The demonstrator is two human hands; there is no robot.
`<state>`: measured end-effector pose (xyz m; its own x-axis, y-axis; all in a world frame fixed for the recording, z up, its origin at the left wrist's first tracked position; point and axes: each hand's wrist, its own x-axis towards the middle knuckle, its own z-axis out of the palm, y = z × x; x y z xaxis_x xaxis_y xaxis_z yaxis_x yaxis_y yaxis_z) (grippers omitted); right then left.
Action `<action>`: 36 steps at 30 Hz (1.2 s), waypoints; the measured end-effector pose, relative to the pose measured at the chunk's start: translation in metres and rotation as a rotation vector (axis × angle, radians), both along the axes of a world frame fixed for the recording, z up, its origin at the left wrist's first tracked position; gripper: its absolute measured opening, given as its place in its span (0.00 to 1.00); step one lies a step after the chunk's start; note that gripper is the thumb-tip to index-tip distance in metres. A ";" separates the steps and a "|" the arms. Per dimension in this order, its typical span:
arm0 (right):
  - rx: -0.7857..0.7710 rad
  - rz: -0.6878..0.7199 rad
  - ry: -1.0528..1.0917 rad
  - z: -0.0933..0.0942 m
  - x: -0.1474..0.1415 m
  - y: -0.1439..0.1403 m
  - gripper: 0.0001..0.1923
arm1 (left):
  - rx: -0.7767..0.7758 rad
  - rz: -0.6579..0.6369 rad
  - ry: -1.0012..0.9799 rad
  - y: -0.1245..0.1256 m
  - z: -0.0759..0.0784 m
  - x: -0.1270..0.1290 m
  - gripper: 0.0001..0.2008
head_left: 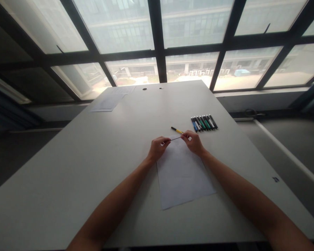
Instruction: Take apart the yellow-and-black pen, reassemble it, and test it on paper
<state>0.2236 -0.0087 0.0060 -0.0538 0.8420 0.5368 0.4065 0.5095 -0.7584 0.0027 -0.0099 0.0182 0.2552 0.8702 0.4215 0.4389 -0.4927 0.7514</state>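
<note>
White paper (181, 177) lies on the bench (94, 157) beneath the left hand (157, 147) and right hand (194, 142), both pinching a thin refill (175, 138) beside a yellow pen (177, 130).

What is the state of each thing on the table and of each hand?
Left hand: pinching one end of the thin rod.
Right hand: pinching the rod's other end.
Thin rod: held level between both hands, above the sheet.
Yellow pen: lying on the table, just past the hands.
Sheet: flat, blank.
Row of pens: lying side by side, untouched.
Far papers: flat at the far corner.
</note>
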 end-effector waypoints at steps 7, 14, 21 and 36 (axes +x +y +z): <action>0.045 -0.249 -0.017 -0.007 0.005 0.007 0.14 | -0.003 0.128 -0.051 0.005 -0.004 -0.004 0.09; 0.006 -0.386 -0.281 -0.028 0.009 0.015 0.08 | -0.046 0.214 -0.163 0.010 -0.010 -0.006 0.11; -0.004 -0.409 -0.223 -0.029 0.009 0.015 0.06 | -0.042 0.219 -0.186 0.008 -0.008 -0.005 0.10; -0.081 -0.398 0.411 -0.016 0.016 0.019 0.13 | -0.058 0.347 -0.255 0.012 -0.013 -0.009 0.13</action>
